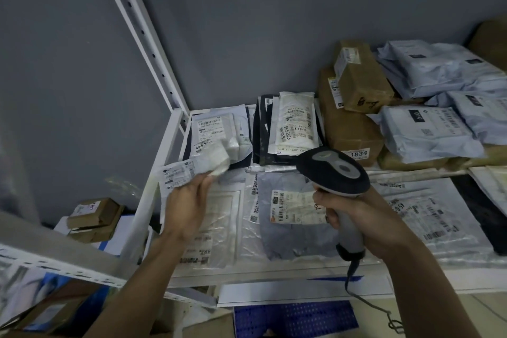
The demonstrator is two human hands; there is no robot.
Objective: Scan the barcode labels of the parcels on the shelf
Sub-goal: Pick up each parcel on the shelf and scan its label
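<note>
At the left end of the white metal shelf [175, 129], my left hand [186, 206] pinches a small, crumpled white plastic parcel [197, 164] by its lower edge, lifted just above the flat mailers. It looks light, soft and slippery, so I judge a grip near the label's stiffer patch safest. My right hand [354, 214] is wrapped round the grey handle of the black-headed barcode scanner [333, 170]. The upright post crowds the left; brown cardboard boxes [354, 107] block the right rear.
</note>
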